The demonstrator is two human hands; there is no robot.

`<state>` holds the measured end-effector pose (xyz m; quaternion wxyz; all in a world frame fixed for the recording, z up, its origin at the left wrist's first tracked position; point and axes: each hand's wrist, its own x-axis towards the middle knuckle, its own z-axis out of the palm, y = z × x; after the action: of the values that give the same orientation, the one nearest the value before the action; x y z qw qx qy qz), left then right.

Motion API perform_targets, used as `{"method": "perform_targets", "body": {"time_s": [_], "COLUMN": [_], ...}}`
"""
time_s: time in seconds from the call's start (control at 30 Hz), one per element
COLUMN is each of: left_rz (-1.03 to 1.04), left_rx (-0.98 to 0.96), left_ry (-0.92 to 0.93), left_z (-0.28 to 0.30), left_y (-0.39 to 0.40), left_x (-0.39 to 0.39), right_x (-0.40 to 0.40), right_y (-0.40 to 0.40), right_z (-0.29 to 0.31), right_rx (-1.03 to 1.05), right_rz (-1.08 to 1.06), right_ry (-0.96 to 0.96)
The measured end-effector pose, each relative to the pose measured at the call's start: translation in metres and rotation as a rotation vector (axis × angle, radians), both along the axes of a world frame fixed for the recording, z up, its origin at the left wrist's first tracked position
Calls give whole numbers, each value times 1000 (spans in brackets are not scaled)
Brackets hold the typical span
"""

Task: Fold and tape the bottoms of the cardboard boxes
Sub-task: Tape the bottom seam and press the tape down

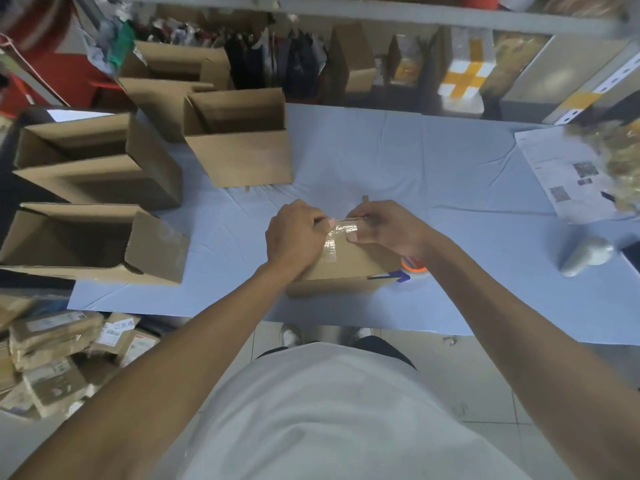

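Box (346,268) lies bottom-up beneath both hands; left hand (294,233) pins tape (337,233) down, right hand (384,226) pinches its free end, strip running left-right.

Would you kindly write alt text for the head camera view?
Both hands, left hand and right hand, press clear tape onto an upturned cardboard box on a blue-covered table. Open boxes stand to the left.

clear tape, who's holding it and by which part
Both hands: right hand pinches the clear tape at its free end; left hand presses it onto the box.
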<state>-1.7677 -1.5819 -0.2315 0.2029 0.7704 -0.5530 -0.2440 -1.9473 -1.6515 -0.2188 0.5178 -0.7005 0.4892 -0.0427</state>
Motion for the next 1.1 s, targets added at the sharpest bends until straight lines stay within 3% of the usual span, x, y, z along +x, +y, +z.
{"method": "perform_targets", "body": {"time_s": [0.1,0.17,0.3,0.4,0.5,0.73,0.83,1.0,1.1], "left_rz": [-128,-171,-243,-124,-5,19,47,116,54], "left_rx": [59,92,141,92,34,-38,-62,-329,-406], "left_ry": [79,118,174,302,229,294,271,91,-74], "left_z": [-1,-1,0,-2,-2,-4,-7,6,-6], "left_y": [-5,-8,-12,-11,-9,-8,-8,-2,11], "left_x": [9,15,20,20,11,25,27,26,13], "right_x": [3,9,4,5,15,19,26,35,36], "right_y": [6,10,11,9,12,13,10,-8,3], "right_z": [-3,-7,-9,-6,-9,-6,-3,-1,-9], "right_rx": [82,22,24,21,-34,-63,-96,-477,-358], "right_rz": [-186,-301,-273,-245,-314,-375,-369,-338,-367], "right_ry": [-146,-156,-154,-135,-76,-124,-80,195,132]}}
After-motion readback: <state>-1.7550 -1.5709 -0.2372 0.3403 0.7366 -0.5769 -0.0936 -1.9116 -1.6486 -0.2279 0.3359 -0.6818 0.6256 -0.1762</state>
